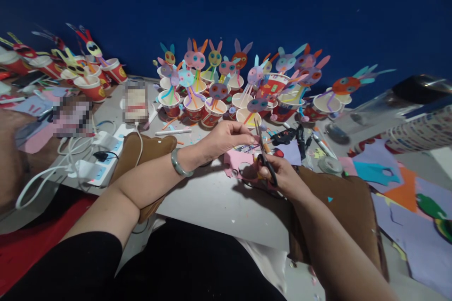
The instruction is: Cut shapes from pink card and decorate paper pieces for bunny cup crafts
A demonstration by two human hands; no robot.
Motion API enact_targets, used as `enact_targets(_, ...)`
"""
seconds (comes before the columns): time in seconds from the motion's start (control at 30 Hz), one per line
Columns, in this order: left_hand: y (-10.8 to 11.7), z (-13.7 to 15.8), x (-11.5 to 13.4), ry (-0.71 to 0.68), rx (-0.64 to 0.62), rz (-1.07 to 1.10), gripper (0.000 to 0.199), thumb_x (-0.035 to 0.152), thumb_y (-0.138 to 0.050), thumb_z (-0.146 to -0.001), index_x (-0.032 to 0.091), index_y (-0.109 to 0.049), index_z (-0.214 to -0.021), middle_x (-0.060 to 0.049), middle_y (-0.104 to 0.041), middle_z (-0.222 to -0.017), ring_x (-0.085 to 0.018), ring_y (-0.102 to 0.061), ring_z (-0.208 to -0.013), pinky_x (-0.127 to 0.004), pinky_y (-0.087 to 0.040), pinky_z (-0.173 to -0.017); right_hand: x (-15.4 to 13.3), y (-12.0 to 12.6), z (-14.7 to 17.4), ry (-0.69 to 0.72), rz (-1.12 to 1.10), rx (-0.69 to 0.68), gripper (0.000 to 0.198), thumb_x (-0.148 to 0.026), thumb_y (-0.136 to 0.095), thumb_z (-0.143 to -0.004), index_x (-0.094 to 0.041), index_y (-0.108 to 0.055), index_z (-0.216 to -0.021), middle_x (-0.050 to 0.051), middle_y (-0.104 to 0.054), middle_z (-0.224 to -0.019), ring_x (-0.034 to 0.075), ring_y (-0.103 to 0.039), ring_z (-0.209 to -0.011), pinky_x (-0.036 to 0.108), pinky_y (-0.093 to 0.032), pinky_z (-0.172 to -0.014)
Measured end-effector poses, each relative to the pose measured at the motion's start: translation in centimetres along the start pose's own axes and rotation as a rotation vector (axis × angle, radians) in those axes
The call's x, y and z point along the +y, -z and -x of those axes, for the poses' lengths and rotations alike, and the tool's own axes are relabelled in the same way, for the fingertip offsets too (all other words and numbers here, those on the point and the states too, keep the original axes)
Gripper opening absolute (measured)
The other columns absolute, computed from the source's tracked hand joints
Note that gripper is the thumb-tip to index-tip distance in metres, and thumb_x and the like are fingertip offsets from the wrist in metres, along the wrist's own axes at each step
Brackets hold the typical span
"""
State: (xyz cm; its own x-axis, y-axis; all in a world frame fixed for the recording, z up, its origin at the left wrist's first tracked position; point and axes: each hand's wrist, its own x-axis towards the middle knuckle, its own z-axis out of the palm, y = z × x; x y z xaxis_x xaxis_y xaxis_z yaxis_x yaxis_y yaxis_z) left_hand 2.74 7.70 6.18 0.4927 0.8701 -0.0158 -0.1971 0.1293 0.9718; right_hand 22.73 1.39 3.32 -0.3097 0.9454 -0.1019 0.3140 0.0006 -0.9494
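Note:
My right hand (284, 176) grips a pair of black-handled scissors (270, 171), blades pointing up and away from me. Close to the blades, the thumb and fingertips of my left hand (228, 138) are pinched together; what lies between them is too small to make out. Below both hands, a sheet of pink paper (233, 162) with cut-out holes rests on the table (208, 204). A piece of lilac paper (291, 152) lies just beyond the scissors.
Paper cups (213, 115) bearing paper rabbit figures stand along the blue wall. At left are a power strip (109, 162) with white cables and another person's arm (12, 150). Brown cushions (335, 216) flank the work area. Coloured paper (406, 188) and a clear bottle (374, 113) lie right.

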Motion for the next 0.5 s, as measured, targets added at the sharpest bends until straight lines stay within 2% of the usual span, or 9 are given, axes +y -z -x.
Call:
enact_targets(0.2, 0.04, -0.07, 0.00, 0.007, -0.002, -0.002, 0.017, 0.025, -0.077, -0.067, 0.011, -0.068, -0.069, -0.001, -0.065, -0.068, -0.008, -0.055, -0.065, -0.024, -0.041, -0.066, -0.13, 0.05, 0.02, -0.001, 0.013, -0.006, 0.058, -0.074, -0.071, -0.066, -0.019, -0.055, -0.064, -0.001, -0.052, -0.061, 0.013, -0.044, -0.060, 0.027, -0.034, -0.058)
enact_targets(0.5, 0.08, -0.03, 0.05, 0.001, -0.001, -0.021, 0.017, 0.025, -0.076, -0.067, 0.011, -0.067, -0.068, 0.001, -0.061, -0.065, -0.007, -0.052, -0.064, -0.024, -0.040, -0.066, -0.08, 0.03, -0.01, -0.016, 0.008, -0.007, 0.056, -0.072, -0.073, -0.066, -0.019, -0.054, -0.064, -0.001, -0.052, -0.060, 0.013, -0.044, -0.059, 0.027, -0.035, -0.057)
